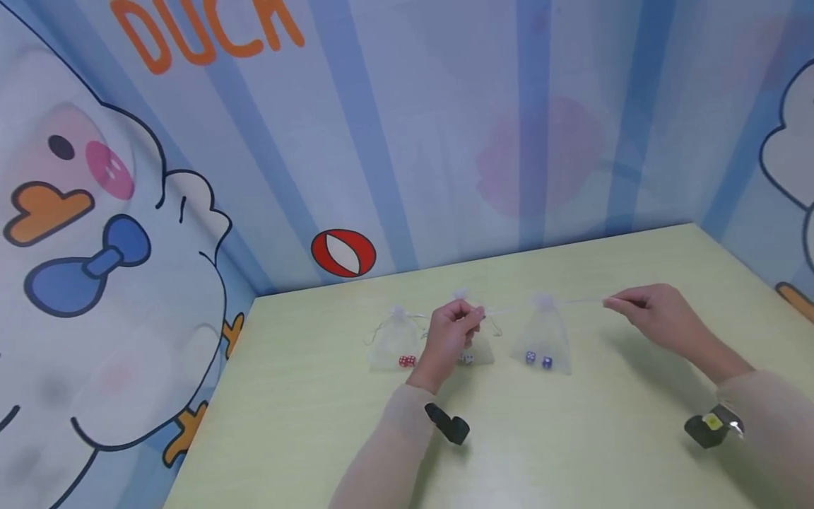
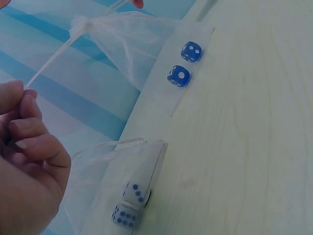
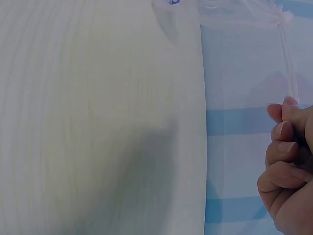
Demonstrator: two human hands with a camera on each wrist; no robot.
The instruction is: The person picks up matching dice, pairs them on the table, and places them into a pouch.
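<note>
A white sheer drawstring bag (image 1: 548, 334) stands on the table with blue dice (image 2: 191, 51) at its bottom. My left hand (image 1: 445, 341) pinches one end of its drawstring (image 2: 51, 59) between thumb and forefinger. On the other side, my right hand (image 1: 664, 319) pinches the opposite end of the cord (image 3: 288, 61). Both ends run taut sideways from the gathered neck (image 2: 84, 25), which is drawn closed. Behind my left hand, partly hidden by it, is a second sheer bag (image 1: 485, 351) holding white dice (image 2: 134, 192) with dark dots.
Left of my left hand, a third sheer bag (image 1: 389, 346) contains red dice (image 1: 407, 361), its cord ends loose. The pale wooden table (image 1: 286, 424) meets a cartoon-printed backdrop (image 1: 432, 141) along its far edge, close behind the row of bags.
</note>
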